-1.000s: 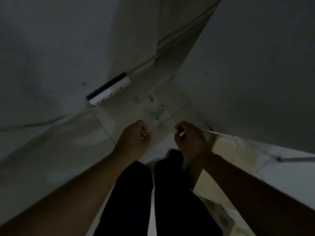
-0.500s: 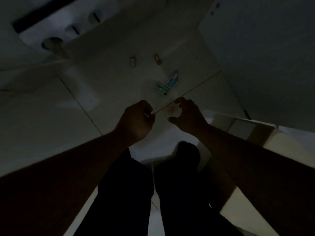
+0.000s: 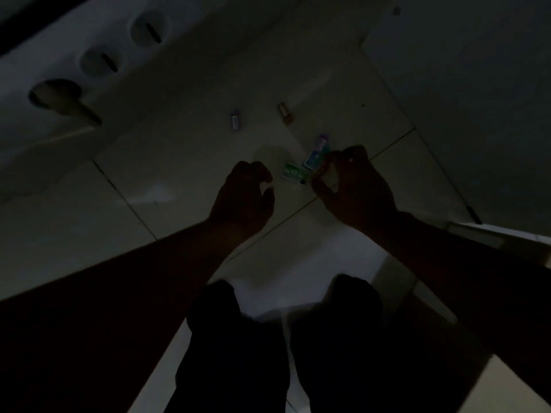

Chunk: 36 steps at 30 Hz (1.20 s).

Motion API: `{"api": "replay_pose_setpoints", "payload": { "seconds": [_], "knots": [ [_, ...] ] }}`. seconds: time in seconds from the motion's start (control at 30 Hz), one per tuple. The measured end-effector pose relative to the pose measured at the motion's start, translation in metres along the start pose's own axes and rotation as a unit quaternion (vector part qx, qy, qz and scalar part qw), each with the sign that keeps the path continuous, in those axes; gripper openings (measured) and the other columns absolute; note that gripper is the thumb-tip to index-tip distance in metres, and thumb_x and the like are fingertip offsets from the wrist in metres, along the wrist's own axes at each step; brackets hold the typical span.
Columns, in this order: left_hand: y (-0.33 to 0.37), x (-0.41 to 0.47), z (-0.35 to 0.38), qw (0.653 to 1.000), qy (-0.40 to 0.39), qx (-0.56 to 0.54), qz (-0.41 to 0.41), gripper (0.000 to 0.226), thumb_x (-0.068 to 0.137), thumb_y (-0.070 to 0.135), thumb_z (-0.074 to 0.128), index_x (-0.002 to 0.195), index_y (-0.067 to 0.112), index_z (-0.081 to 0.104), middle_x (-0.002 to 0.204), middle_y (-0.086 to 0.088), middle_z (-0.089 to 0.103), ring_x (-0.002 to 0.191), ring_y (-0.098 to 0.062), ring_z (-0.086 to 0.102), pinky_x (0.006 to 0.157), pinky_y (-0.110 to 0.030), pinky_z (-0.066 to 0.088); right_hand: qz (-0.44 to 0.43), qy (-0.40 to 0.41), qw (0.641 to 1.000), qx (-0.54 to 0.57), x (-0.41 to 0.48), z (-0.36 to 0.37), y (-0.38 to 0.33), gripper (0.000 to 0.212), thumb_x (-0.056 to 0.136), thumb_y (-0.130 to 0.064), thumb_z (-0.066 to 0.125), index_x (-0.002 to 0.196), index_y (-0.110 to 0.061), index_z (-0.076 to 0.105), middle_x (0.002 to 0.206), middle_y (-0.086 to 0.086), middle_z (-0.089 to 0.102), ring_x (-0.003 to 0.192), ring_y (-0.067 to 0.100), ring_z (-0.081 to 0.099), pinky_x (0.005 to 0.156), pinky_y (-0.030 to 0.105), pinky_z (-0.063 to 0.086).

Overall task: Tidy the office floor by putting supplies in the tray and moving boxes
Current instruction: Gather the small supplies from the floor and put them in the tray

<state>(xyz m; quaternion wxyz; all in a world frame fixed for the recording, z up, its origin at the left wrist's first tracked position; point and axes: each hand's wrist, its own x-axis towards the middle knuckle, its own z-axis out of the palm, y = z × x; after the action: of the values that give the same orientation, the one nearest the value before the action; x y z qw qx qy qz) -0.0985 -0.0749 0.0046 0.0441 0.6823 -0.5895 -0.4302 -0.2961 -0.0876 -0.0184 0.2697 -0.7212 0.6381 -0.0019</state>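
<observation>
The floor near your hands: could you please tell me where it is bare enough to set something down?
Bare tile lies left of the left hand, toward the door, and right of the right hand, along the wall. It is crowded beside the right hand, where the green box and blue box lie.

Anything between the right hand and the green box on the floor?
Nothing visible does. The right hand is just right of the green box; the blue box lies by the green one's far corner, off that line. Too dark to tell contact.
</observation>
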Motion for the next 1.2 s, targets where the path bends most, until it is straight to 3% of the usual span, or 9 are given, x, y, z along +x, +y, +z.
{"api": "replay_pose_setpoints", "payload": {
  "seconds": [0.17,0.33,0.43,0.57,0.7,0.83,0.97,1.07,1.2],
  "knots": [
    [0.003,0.036,-0.012,0.987,0.071,0.142,0.02,0.039,0.091,0.014,0.056,0.128,0.012,0.043,0.152,-0.015,0.015,0.105,-0.035,0.053,0.081,-0.034,0.042,-0.038,-0.021,0.999,-0.025,0.053,-0.006,0.0,0.055,0.094,-0.023,0.056,0.137,0.008,0.04,0.142,0.027,0.043,0.13,0.04,0.043,0.111,0.041,0.031],
    [-0.01,0.069,-0.017,0.972,0.061,0.225,-0.032,0.055,0.094,0.017,0.052,0.143,0.019,0.028,0.159,-0.012,-0.005,0.128,-0.042,0.032,0.095,-0.047,0.042,-0.038,-0.075,0.995,-0.056,0.067,0.003,0.004,0.045,0.097,-0.022,0.048,0.134,0.003,0.043,0.128,0.025,0.053,0.117,0.041,0.05,0.1,0.046,0.04],
    [-0.025,0.079,-0.013,0.96,0.035,0.275,-0.023,0.051,0.099,0.017,0.041,0.147,0.011,0.023,0.157,-0.018,0.007,0.13,-0.042,0.031,0.105,-0.046,0.035,-0.034,-0.063,0.997,-0.035,0.062,0.006,0.007,0.037,0.096,-0.018,0.052,0.126,0.005,0.052,0.126,0.027,0.053,0.115,0.044,0.05,0.101,0.049,0.038],
    [-0.039,0.092,-0.011,0.959,0.053,0.278,0.023,0.034,0.098,0.007,0.041,0.131,0.0,0.044,0.14,-0.024,0.038,0.12,-0.041,0.044,0.097,-0.04,0.039,-0.021,-0.072,0.997,0.001,0.061,0.008,0.012,0.04,0.095,-0.018,0.055,0.13,0.001,0.051,0.13,0.026,0.049,0.119,0.042,0.048,0.104,0.046,0.037],
    [-0.037,0.1,-0.01,0.962,0.026,0.251,0.105,0.044,0.102,0.016,0.033,0.143,0.001,0.034,0.152,-0.022,0.027,0.139,-0.033,0.031,0.117,-0.037,0.018,-0.001,-0.05,0.997,0.051,0.059,0.003,0.016,0.049,0.092,-0.017,0.06,0.137,-0.001,0.047,0.135,0.023,0.047,0.125,0.038,0.046,0.108,0.039,0.034],
    [-0.002,0.111,-0.013,0.977,0.061,0.114,0.171,0.028,0.096,0.018,0.05,0.114,0.0,0.06,0.136,-0.019,0.049,0.113,-0.032,0.055,0.099,-0.035,0.043,0.02,0.02,0.995,0.099,0.051,-0.001,0.019,0.046,0.088,-0.017,0.068,0.127,0.003,0.056,0.126,0.024,0.055,0.114,0.038,0.056,0.102,0.042,0.044],
    [0.015,0.125,-0.002,0.985,0.023,0.106,0.137,0.043,0.095,0.026,0.054,0.128,-0.001,0.053,0.142,-0.018,0.045,0.135,-0.026,0.038,0.111,-0.023,0.021,0.054,0.059,0.988,0.131,0.045,-0.002,0.022,0.044,0.085,-0.017,0.071,0.122,0.003,0.059,0.12,0.022,0.06,0.106,0.034,0.062,0.096,0.037,0.049],
    [0.019,0.128,0.005,0.992,0.012,0.078,0.103,0.048,0.088,0.02,0.066,0.128,-0.002,0.051,0.134,-0.019,0.05,0.118,-0.022,0.049,0.092,-0.004,0.029,0.052,0.072,0.985,0.15,0.04,0.0,0.024,0.044,0.082,-0.013,0.073,0.12,0.005,0.06,0.117,0.022,0.061,0.103,0.034,0.063,0.091,0.028,0.047],
    [0.018,0.129,0.007,0.984,0.031,0.155,0.083,0.037,0.101,0.021,0.039,0.132,0.002,0.047,0.139,-0.018,0.046,0.129,-0.026,0.042,0.106,-0.03,0.027,0.051,0.075,0.985,0.149,0.036,-0.004,0.024,0.044,0.083,-0.014,0.072,0.122,0.004,0.059,0.117,0.021,0.061,0.104,0.033,0.063,0.092,0.03,0.047]
  ]
}}
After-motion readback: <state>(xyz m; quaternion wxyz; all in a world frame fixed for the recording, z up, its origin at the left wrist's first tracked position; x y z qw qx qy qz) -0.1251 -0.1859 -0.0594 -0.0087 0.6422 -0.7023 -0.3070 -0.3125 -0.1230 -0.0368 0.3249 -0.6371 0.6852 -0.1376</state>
